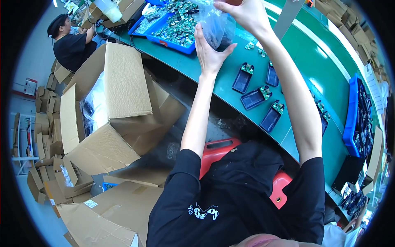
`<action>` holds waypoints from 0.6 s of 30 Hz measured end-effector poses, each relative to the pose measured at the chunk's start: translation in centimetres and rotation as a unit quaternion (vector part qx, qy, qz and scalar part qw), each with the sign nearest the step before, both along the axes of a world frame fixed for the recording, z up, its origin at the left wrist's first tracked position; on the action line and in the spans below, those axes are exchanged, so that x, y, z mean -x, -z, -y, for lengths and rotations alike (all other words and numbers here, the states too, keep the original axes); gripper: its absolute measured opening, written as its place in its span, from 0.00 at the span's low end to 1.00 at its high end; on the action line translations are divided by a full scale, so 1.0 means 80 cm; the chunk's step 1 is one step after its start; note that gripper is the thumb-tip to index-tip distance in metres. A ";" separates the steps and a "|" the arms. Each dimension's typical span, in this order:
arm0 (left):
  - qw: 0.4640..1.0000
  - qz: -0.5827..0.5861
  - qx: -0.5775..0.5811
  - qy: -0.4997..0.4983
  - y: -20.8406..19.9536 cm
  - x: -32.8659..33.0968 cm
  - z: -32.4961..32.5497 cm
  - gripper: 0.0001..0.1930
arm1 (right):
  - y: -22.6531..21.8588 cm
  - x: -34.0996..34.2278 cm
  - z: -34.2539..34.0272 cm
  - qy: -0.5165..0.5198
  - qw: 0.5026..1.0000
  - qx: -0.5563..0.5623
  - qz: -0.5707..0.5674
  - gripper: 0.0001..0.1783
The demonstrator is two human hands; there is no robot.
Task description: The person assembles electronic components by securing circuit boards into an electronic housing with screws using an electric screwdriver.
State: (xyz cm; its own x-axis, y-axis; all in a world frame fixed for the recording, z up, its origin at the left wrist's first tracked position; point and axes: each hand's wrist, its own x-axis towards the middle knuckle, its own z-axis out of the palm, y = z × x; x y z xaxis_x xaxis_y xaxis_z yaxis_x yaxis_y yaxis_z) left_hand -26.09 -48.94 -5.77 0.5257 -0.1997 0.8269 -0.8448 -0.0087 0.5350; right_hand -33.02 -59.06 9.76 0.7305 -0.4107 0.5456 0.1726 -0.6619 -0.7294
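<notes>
A clear plastic bag (222, 26) with dark contents at its bottom hangs over the green bench (224, 88). My left hand (210, 55) cups the bag from below, thumb and fingers on either side of it. At the bag's upper edge, the fingers of my right hand (249, 14) are closed on the plastic; a brownish thing at the frame's top edge by these fingers is cut off. Nearer to me lie several open black plastic housings (256, 97), each with a small green circuit board at one end. Loose circuit boards (249, 45) rest beside the bag.
Left of the bag stands a blue tray (170, 45) heaped with green circuit boards. Another blue tray (351, 119) with black parts is at far right. An open cardboard box (127, 82) sits left of the bench, near a seated person (72, 45). A red stool (216, 152) is below me.
</notes>
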 end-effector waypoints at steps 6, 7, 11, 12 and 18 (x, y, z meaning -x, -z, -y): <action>0.998 -0.045 -0.008 0.051 -0.008 0.015 0.009 0.58 | -0.037 0.025 0.021 -0.031 0.997 -0.072 0.026 0.06; 0.997 -0.057 -0.008 0.054 -0.006 0.014 0.004 0.56 | -0.038 0.023 0.023 -0.031 0.995 -0.093 0.029 0.06; 0.997 0.008 -0.065 0.030 -0.002 0.007 -0.008 0.48 | -0.051 0.038 0.026 -0.025 0.991 -0.111 0.072 0.06; 0.997 0.009 -0.063 0.034 -0.005 0.009 -0.008 0.48 | -0.057 0.046 0.029 -0.020 0.990 -0.106 0.093 0.06; 0.984 0.110 -0.135 0.040 -0.017 0.024 -0.032 0.39 | -0.085 0.124 0.032 -0.016 0.989 -0.092 0.115 0.06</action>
State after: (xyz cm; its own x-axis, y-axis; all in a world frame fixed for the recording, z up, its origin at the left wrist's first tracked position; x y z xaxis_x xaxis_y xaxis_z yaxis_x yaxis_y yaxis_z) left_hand -28.03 -46.40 -4.44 0.3139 -0.4610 0.8300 -0.9436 -0.0547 0.3265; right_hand -42.92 -61.63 16.60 0.6097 -0.4979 0.6168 0.3665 -0.5129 -0.7763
